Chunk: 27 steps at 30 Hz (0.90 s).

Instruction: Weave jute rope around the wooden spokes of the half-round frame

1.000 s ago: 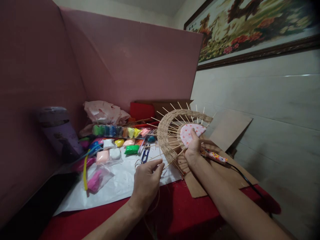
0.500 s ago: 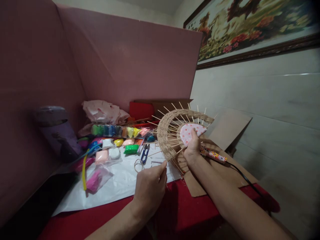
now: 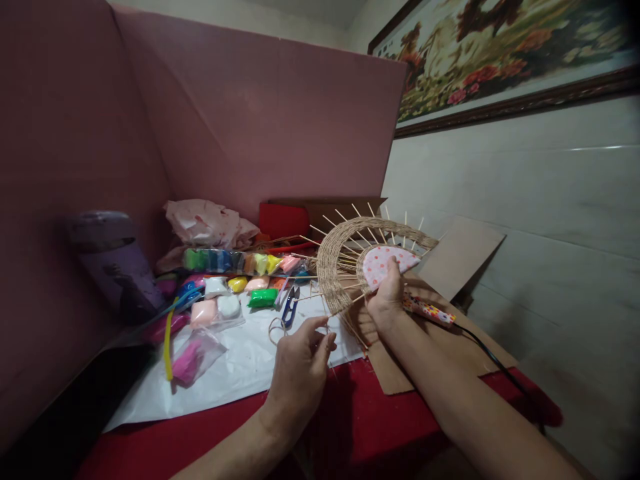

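Observation:
A half-round woven twine fan (image 3: 333,270) with thin sticks fanning out past its curved edge is held up over the table. At its middle is a half-circle of white cloth with reddish dots (image 3: 377,263). My right hand (image 3: 387,300) is closed on that middle part, thumb lying on the cloth. Just below the fan's lower left end, my left hand (image 3: 300,360) pinches a thin strand of twine (image 3: 327,323) between thumb and forefinger. Navy thread snips (image 3: 289,308) and a loop of twine (image 3: 275,330) lie beyond my left hand.
Packets of coloured clay (image 3: 263,298) lie on a white sheet (image 3: 200,400) at left, near a purple canister (image 3: 117,267). A patterned glue gun (image 3: 430,311) with a black cord rests on cardboard (image 3: 395,373) at right. A pink partition (image 3: 265,127) stands behind.
The fan has shifted slightly right and tilted a little. My left hand has drawn slightly away from the fan's end, its thumb and forefinger now more visible.

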Motion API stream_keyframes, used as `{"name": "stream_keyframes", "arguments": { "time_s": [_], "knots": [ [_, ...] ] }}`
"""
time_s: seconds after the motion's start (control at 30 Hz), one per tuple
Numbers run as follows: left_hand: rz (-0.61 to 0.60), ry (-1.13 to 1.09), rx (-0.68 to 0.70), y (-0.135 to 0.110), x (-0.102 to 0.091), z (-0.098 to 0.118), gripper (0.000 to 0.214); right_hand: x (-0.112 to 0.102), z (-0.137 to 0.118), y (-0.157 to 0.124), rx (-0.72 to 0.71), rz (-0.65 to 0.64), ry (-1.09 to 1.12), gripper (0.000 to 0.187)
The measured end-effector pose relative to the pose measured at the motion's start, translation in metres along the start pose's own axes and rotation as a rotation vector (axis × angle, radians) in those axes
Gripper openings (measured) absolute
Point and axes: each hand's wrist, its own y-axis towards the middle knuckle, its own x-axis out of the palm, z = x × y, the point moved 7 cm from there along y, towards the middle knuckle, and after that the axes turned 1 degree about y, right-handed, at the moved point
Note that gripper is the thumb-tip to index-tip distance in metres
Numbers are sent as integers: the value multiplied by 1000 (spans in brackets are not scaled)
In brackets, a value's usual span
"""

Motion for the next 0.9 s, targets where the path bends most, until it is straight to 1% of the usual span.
{"name": "stream_keyframes", "arguments": {
  "time_s": [0.17,0.37,0.53,0.73,0.9],
  "knots": [
    [3,-74,-53,0,1,-1,17,1,-1,-2,8,7,-5,37],
    [7,-78,-92,-1,1,-5,17,-1,-1,0,-9,9,5,38],
    [-14,-44,-32,-2,3,-3,21,0,4,3,15,-26,5,42],
    [-42,51,101,-3,5,3,29,1,3,1,37,-16,11,38],
    [-61,214,198,-1,7,0,40,0,-2,2,48,0,19,36]
  ]
}}
